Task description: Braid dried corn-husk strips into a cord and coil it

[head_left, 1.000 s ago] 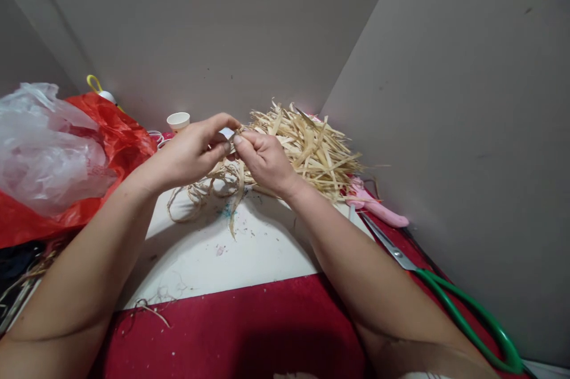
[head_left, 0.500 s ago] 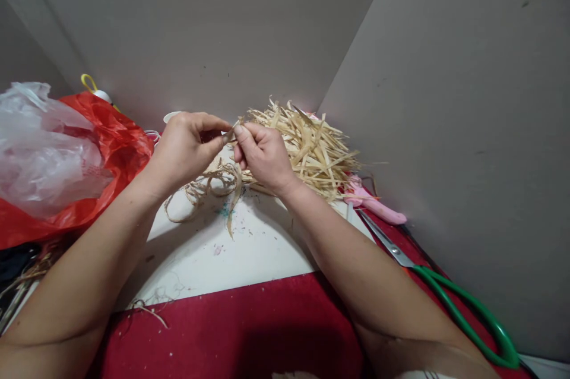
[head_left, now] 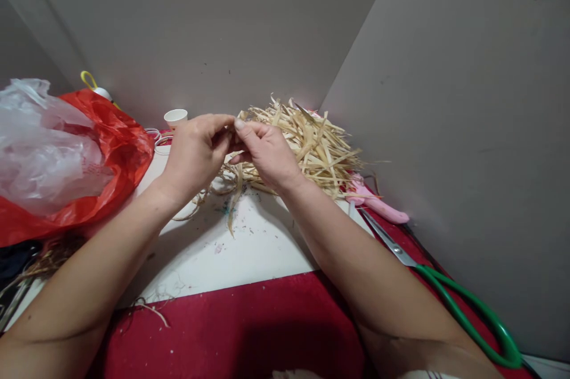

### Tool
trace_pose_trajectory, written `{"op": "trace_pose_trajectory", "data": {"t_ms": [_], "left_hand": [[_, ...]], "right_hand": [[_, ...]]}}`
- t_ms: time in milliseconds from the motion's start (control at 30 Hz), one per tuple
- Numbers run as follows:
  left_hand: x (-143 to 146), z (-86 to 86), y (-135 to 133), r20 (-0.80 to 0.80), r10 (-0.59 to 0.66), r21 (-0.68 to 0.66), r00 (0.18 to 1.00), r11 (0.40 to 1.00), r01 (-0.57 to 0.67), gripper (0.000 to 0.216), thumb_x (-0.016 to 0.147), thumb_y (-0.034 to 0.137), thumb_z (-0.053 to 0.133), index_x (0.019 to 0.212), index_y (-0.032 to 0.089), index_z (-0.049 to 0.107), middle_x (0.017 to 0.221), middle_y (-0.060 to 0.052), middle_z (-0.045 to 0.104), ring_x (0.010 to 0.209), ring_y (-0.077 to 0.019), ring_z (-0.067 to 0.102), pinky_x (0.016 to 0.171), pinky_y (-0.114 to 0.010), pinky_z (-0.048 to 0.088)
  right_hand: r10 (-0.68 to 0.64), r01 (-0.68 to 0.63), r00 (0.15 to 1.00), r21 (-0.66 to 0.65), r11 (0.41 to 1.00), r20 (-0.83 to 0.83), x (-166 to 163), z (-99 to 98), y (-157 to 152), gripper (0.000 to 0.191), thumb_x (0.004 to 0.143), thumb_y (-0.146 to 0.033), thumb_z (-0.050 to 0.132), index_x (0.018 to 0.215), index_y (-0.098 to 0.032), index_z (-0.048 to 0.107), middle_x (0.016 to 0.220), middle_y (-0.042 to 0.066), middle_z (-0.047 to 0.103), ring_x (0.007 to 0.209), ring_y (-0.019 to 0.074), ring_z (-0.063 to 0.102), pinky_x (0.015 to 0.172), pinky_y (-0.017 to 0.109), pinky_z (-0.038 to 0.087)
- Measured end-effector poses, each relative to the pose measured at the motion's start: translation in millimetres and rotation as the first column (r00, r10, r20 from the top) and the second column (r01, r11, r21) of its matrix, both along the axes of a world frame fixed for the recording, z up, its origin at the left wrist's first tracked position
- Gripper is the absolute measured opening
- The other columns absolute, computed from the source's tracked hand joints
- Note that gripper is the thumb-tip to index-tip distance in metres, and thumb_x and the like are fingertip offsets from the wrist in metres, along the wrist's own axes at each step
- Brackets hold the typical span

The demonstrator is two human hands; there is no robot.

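My left hand (head_left: 196, 150) and my right hand (head_left: 271, 153) meet at the fingertips above the white board, both closed in a pinch. Between them is a dried plant strip (head_left: 236, 201), its tail dangling below toward the board; the pinched part is mostly hidden by my fingers. A thin twisted straw cord (head_left: 192, 210) lies in loops under and behind my left hand, partly covered. Just beyond my right hand is a heap of pale dried strips (head_left: 318, 150).
A red plastic bag (head_left: 129, 135) with a clear bag (head_left: 48, 153) fills the left. A paper cup (head_left: 176, 116) stands behind my left hand. Green-handled scissors (head_left: 467, 308) and a pink-handled tool (head_left: 380, 207) lie right. The white board (head_left: 249, 254) rests on red cloth (head_left: 222, 331); grey walls enclose the back.
My left hand has shifted slightly right and turned, closing in on the right fingertips. More of the paper cup shows, and less of the cord and the strip's upper end.
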State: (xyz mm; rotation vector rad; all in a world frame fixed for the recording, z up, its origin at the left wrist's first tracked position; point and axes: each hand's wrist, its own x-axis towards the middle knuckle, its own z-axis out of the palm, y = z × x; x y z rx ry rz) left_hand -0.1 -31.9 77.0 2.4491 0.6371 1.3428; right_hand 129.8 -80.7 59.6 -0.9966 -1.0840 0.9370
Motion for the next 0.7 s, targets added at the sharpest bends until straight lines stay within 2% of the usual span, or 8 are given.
{"op": "trace_pose_trajectory", "data": {"t_ms": [100, 200, 300, 367, 433, 500, 600, 700], "left_hand": [[1, -1.3, -1, 0.009, 0.029, -0.007, 1.000, 1.000, -0.029, 0.023, 0.082, 0.015, 0.061, 0.099, 0.020, 0.075, 0.084, -0.003, 0.076, 0.075, -0.0160, 0.067, 0.075, -0.027, 0.051], [0, -0.1, -4, -0.011, 0.045, 0.003, 0.999, 0.999, -0.045, 0.039, 0.079, 0.015, 0.065, 0.117, 0.020, 0.070, 0.086, -0.003, 0.075, 0.077, -0.0153, 0.068, 0.076, -0.026, 0.051], [-4, 5.1, -5, -0.007, 0.049, 0.020, 0.999, 0.999, -0.049, 0.040, 0.079, 0.018, 0.066, 0.119, 0.020, 0.068, 0.092, -0.004, 0.075, 0.073, -0.0138, 0.066, 0.073, -0.026, 0.053], [-8, 9.8, -2, 0.039, 0.069, -0.012, 0.997, 0.998, -0.069, 0.036, 0.081, 0.019, 0.063, 0.117, 0.019, 0.068, 0.102, -0.007, 0.074, 0.071, -0.0124, 0.066, 0.069, -0.026, 0.054], [-11, 13.8, 3, 0.051, 0.051, -0.117, 0.997, 0.992, -0.045, 0.037, 0.082, 0.019, 0.061, 0.119, 0.019, 0.066, 0.105, -0.008, 0.072, 0.068, -0.0117, 0.065, 0.064, -0.025, 0.054], [-13, 16.3, 8, 0.002, -0.043, -0.290, 0.999, 0.956, 0.041, 0.040, 0.083, 0.019, 0.061, 0.123, 0.019, 0.063, 0.093, -0.007, 0.072, 0.061, -0.0118, 0.063, 0.057, -0.025, 0.052], [-14, 18.8, 12, -0.074, -0.218, -0.531, 0.973, 0.835, 0.147, 0.035, 0.084, 0.023, 0.063, 0.119, 0.018, 0.062, 0.067, -0.002, 0.064, 0.050, -0.0117, 0.058, 0.049, -0.024, 0.047], [-15, 21.9, 11, -0.131, -0.290, -0.644, 0.948, 0.752, 0.141, 0.025, 0.083, 0.026, 0.066, 0.107, 0.018, 0.062, 0.059, 0.001, 0.059, 0.045, -0.0110, 0.054, 0.045, -0.023, 0.040]], "right_hand": [[-0.016, 0.016, 1.000, 0.014, 1.000, 0.023, -1, 0.2, -1, 0.042, 0.083, -0.053, 0.071, 0.065, -0.019, 0.054, 0.066, 0.000, 0.061, 0.064, 0.0109, 0.063, 0.053, 0.020, 0.054], [-0.080, 0.079, 0.995, 0.020, 0.997, 0.063, 0, 0.3, 0, 0.039, 0.085, -0.047, 0.069, 0.064, -0.018, 0.055, 0.064, -0.001, 0.061, 0.061, 0.0092, 0.062, 0.054, 0.019, 0.054], [-0.134, 0.133, 0.988, 0.017, 0.991, 0.081, 4, 3.0, 0, 0.036, 0.089, -0.040, 0.065, 0.064, -0.017, 0.054, 0.063, -0.001, 0.062, 0.058, 0.0082, 0.062, 0.054, 0.017, 0.054], [-0.106, 0.107, 0.991, -0.010, 0.994, 0.083, 7, 6.9, -2, 0.033, 0.091, -0.036, 0.062, 0.066, -0.017, 0.054, 0.065, 0.001, 0.066, 0.059, 0.0091, 0.064, 0.052, 0.018, 0.054], [-0.036, 0.041, 0.995, -0.051, 0.998, 0.095, 10, 11.4, -5, 0.029, 0.091, -0.034, 0.061, 0.068, -0.016, 0.055, 0.068, 0.003, 0.069, 0.059, 0.0103, 0.066, 0.050, 0.019, 0.053], [0.046, -0.036, 0.992, -0.084, 0.996, 0.117, 12, 15.2, -8, 0.028, 0.090, -0.033, 0.063, 0.069, -0.016, 0.057, 0.069, 0.004, 0.070, 0.057, 0.0107, 0.066, 0.049, 0.019, 0.053], [0.153, -0.136, 0.976, -0.120, 0.983, 0.155, 13, 18.0, -12, 0.027, 0.088, -0.031, 0.067, 0.067, -0.015, 0.059, 0.066, 0.003, 0.069, 0.055, 0.0101, 0.065, 0.048, 0.019, 0.053], [0.207, -0.179, 0.963, -0.159, 0.971, 0.176, 15, 17.8, -13, 0.024, 0.088, -0.025, 0.066, 0.067, -0.015, 0.061, 0.064, 0.002, 0.068, 0.054, 0.0100, 0.065, 0.048, 0.019, 0.052]]}}
